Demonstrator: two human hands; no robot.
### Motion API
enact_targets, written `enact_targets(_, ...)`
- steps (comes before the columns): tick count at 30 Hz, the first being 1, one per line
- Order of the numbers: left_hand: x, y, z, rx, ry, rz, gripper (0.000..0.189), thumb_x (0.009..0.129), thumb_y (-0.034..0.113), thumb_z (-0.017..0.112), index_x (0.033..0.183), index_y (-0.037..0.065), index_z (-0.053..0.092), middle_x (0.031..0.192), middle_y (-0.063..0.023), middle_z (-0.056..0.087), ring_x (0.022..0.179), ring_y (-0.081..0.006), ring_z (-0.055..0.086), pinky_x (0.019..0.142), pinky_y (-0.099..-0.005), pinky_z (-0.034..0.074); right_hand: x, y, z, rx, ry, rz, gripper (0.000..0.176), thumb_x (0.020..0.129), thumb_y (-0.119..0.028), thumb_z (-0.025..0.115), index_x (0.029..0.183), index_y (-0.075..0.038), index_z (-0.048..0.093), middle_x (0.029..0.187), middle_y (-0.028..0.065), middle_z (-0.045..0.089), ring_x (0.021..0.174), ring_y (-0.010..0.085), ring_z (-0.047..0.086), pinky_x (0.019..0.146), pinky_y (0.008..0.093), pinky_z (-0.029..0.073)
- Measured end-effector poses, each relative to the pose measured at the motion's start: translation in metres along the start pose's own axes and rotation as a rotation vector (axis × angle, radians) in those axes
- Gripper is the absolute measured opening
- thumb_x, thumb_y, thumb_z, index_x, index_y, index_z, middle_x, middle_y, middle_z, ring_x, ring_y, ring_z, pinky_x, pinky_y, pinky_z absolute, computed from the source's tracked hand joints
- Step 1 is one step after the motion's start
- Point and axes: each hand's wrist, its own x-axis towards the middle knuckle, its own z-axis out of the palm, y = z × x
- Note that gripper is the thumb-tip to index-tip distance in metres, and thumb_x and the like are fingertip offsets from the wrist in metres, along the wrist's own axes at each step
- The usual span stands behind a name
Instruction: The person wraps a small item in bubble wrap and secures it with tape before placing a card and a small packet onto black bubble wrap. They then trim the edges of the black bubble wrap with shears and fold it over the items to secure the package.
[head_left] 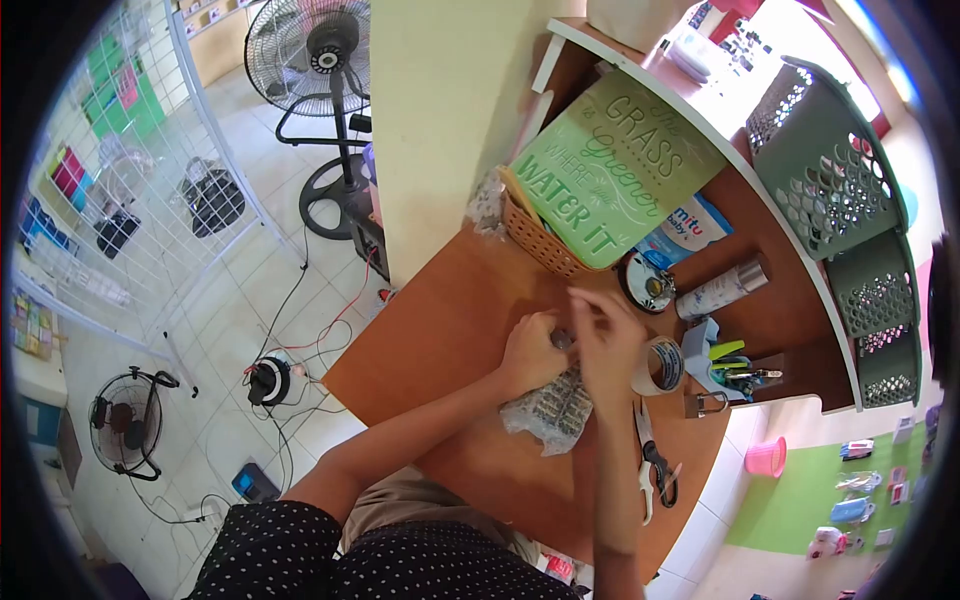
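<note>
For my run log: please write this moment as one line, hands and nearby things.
left hand: grips bubble-wrap packet | right hand: on packet top, grip unclear | near: tape roll, scissors | surface: table

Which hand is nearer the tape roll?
Right. The right hand is just beside the tape roll; the left hand lies on the right hand's far side.

A green sign (pixel 615 170) leans at the far edge of the desk (pixel 450 320) and reads "The GRASS is greener WHERE you WATER IT" in white letters. Just beside it, a blue pack (pixel 690 228) carries the brand "mitu baby". The print on the wrapped packet (pixel 550 412) is too small to read.
</note>
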Motion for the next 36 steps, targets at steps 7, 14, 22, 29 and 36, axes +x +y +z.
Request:
enact_targets(7,-0.002,-0.043,0.017,-0.199,0.050,0.291,0.027,0.069,0.016,0.071,0.089,0.002,0.058,0.084,-0.0106,0.063,0.079,-0.0225,0.062,0.072,-0.0336,0.049,0.060,-0.002,0.104,-0.634,-0.368,0.010,0.017,0.078,-0.019,0.065,0.083,-0.002,0.063,0.087,0.0199,0.064,0.083,0.0346,0.063,0.070,0.0414,0.051)
enact_targets(14,-0.005,-0.031,0.012,-0.360,-0.031,0.037,0.026,0.068,0.016,0.074,0.086,0.004,0.060,0.082,-0.0090,0.064,0.078,-0.0222,0.063,0.070,-0.0345,0.049,0.073,0.016,0.119,-0.699,-0.228,0.072,0.017,0.078,-0.016,0.064,0.079,0.001,0.064,0.082,0.0225,0.064,0.081,0.0386,0.062,0.072,0.0465,0.050)
enact_targets(22,0.001,-0.010,-0.001,0.017,-0.058,-0.080,0.029,0.065,0.019,0.069,0.085,-0.001,0.063,0.079,-0.0198,0.064,0.077,-0.0378,0.062,0.068,-0.0429,0.049,0.063,0.031,0.063,-0.278,-0.365,0.227,0.013,0.076,-0.015,0.064,0.079,-0.003,0.067,0.074,0.0149,0.066,0.070,0.0281,0.065,0.064,0.0384,0.049)
enact_targets(29,-0.001,0.003,-0.005,0.010,-0.023,-0.065,0.024,0.065,0.016,0.069,0.077,-0.004,0.063,0.072,-0.0200,0.064,0.071,-0.0345,0.063,0.064,-0.0403,0.048,0.040,0.033,0.027,-0.317,-0.182,0.072,0.015,0.077,-0.015,0.063,0.083,-0.001,0.067,0.063,0.0091,0.062,0.055,0.0159,0.060,0.053,0.0295,0.044)
enact_targets(36,0.000,-0.002,-0.002,0.061,-0.011,0.003,0.022,0.069,0.016,0.068,0.078,-0.003,0.063,0.081,-0.0189,0.064,0.075,-0.0348,0.063,0.066,-0.0402,0.048,0.018,0.018,0.001,-0.536,-0.065,-0.073,0.013,0.078,-0.018,0.064,0.083,-0.006,0.067,0.070,0.0091,0.060,0.058,0.0245,0.059,0.055,0.0344,0.044)
